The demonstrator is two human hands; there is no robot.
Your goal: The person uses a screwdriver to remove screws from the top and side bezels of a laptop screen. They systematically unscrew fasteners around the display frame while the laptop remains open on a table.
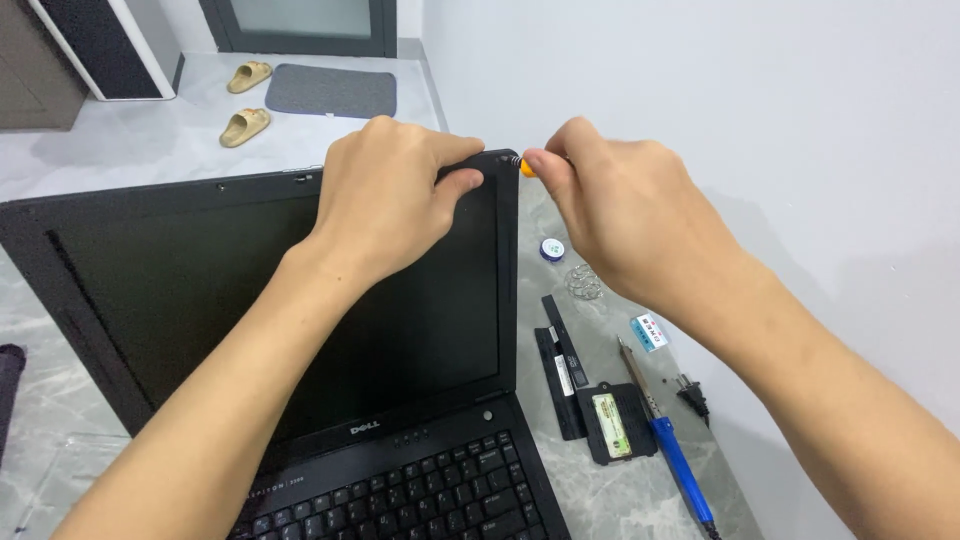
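A black laptop (200, 290) stands open on a marble table (620, 500), its screen dark. My left hand (390, 195) grips the top right corner of the screen frame, thumb on the front bezel. My right hand (620, 215) holds a small screwdriver with an orange handle (526, 167), its tip against the upper right corner of the lid. Most of the screwdriver is hidden inside my fingers.
To the right of the laptop lie black cover strips (560, 370), a black panel with a label (615, 422), a blue-handled soldering iron (670, 440), a plug (692, 392), a small box (649, 332), a solder reel (552, 249) and a wire coil (585, 282). A white wall is at right. Slippers (246, 126) and a grey mat (330, 90) lie on the floor beyond.
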